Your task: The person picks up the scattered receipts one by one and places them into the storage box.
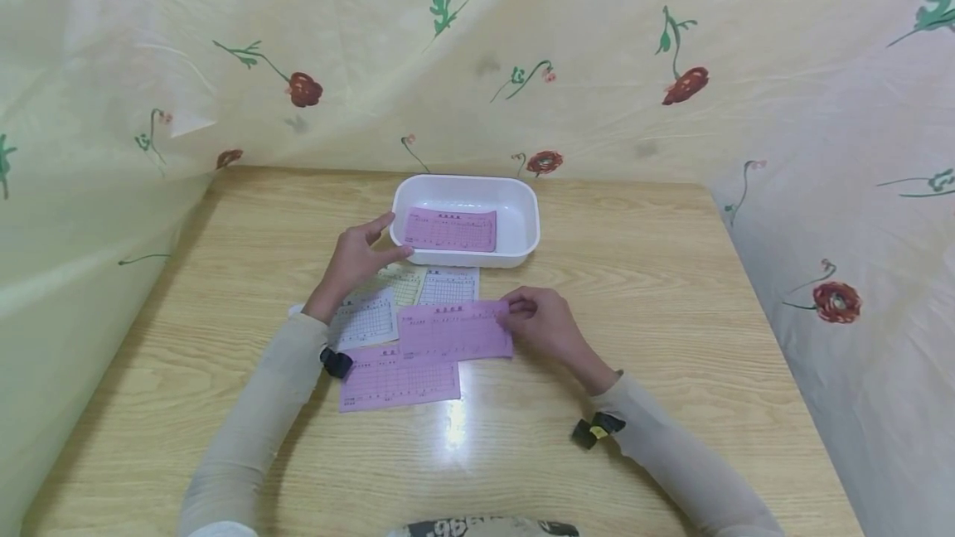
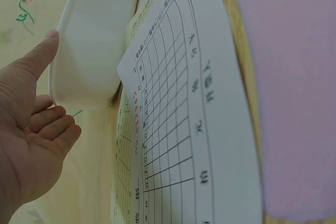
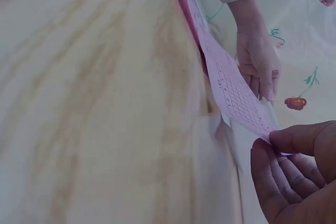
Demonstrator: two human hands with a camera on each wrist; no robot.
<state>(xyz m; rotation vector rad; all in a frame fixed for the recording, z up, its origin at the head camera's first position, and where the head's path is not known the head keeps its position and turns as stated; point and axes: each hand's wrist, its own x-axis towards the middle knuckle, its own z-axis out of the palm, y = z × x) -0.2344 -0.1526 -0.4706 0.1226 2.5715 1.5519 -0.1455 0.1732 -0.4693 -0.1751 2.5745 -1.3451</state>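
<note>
A white plastic tray [image 1: 518,226] stands near the back of the table with a pink printed slip [image 1: 450,230] lying in it. My left hand [image 1: 356,258] holds the tray's left end, thumb at the front rim and curled fingers at the side. Between thumb and fingers of my right hand [image 1: 548,321], I pinch the right end of another pink form slip [image 1: 455,331]. This slip is lifted at that end and hangs over other papers. In the right wrist view, the pinched slip [image 3: 236,90] bends and tilts.
Beneath and beside the held slip lie another pink slip [image 1: 399,381], white gridded slips [image 1: 366,320] and a yellowish slip [image 1: 403,284]. They spread over the wooden table [image 1: 634,272] in front of the tray. A floral curtain [image 1: 373,40] hangs behind the table and at both sides.
</note>
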